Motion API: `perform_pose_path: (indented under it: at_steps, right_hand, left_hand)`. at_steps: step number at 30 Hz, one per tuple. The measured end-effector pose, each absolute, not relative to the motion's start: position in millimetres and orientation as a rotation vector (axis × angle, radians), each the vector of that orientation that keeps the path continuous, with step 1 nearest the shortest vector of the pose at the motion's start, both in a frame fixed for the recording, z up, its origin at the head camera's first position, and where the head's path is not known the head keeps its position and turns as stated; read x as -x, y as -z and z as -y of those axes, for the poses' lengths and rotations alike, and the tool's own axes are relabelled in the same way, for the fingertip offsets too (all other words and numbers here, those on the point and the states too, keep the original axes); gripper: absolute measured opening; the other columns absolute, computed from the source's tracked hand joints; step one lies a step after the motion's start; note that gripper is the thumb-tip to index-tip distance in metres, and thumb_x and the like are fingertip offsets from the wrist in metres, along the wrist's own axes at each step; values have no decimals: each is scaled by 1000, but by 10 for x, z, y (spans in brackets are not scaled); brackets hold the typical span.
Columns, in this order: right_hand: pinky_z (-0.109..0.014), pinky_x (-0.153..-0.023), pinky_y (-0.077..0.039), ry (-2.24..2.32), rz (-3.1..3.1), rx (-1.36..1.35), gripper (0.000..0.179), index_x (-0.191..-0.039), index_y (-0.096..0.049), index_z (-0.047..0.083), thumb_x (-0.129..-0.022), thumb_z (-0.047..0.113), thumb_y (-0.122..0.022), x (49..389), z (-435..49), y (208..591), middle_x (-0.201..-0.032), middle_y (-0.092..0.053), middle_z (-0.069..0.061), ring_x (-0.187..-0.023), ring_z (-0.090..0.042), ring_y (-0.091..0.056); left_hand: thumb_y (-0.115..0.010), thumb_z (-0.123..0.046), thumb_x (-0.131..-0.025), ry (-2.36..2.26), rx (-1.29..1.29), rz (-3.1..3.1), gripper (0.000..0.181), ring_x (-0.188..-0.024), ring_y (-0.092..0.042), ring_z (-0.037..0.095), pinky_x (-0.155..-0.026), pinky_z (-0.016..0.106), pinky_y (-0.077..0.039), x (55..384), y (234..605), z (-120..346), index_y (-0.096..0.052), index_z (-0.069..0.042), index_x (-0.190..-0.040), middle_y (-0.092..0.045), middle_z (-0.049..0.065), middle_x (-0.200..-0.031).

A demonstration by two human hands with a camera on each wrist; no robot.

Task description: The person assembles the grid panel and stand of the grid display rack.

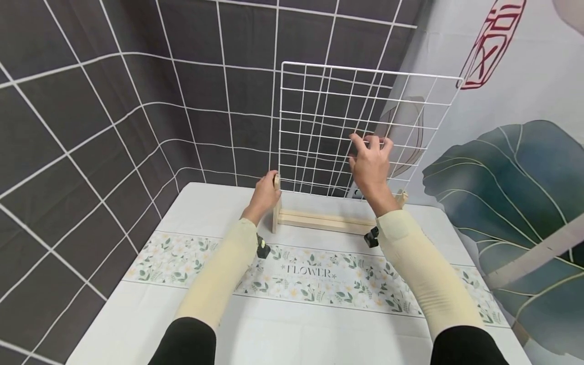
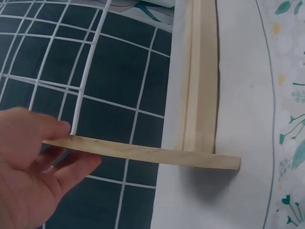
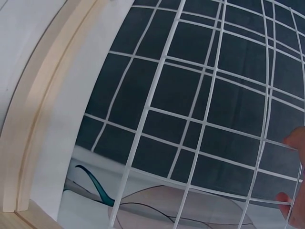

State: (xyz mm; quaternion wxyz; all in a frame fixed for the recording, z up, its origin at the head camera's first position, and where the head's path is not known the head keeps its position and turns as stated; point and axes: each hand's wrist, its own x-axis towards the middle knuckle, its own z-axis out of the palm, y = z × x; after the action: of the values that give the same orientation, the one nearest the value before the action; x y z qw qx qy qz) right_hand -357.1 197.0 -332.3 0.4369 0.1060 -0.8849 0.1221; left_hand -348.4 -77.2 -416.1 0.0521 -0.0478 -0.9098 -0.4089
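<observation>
A white wire grid panel (image 1: 315, 109) stands tilted above a pale wooden stand (image 1: 326, 221) on the table. My left hand (image 1: 264, 192) pinches the upper end of the stand's left upright (image 2: 143, 151) between thumb and fingers. Beside that thumb, in the left wrist view, a lower corner of the panel meets the upright. Fingers of my right hand (image 1: 371, 165) curl onto the panel's wires right of its middle. Only some of those fingertips (image 3: 295, 138) show at the right edge of the right wrist view. My forearm partly hides the right upright (image 1: 401, 197).
The white table (image 1: 319, 329) has a floral runner strip (image 1: 315, 279) across it. Dark cloth with white grid lines (image 1: 191, 116) hangs behind and to the left. A pale curtain with large leaf patterns (image 1: 511, 187) hangs at the right.
</observation>
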Motion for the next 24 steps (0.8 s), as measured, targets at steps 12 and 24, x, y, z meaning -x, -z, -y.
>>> perform_pose_path:
  at_steps: [12, 24]
  right_hand:
    - [-59, -81, -55, -317, 2231, -257, 48, -134, -62, 20, -89, 11, -75, 3574, -1968, 3317, -128, -59, -23, -126, -51, -45]
    - [-59, -83, -55, -305, 2248, -250, 50, -136, -61, 20, -89, 11, -75, 3575, -2006, 3326, -128, -59, -23, -128, -52, -44]
  left_hand:
    - [-67, -36, -93, 1280, 119, 2560, 78, -140, -46, 39, -117, 50, -40, 3552, 3830, 768, -30, -11, -157, -31, 20, -158]
    - [-72, -29, -91, 1301, 197, 2351, 90, -144, -44, 32, -116, 44, -43, 3567, 3302, 528, -18, -9, -160, -36, 18, -154]
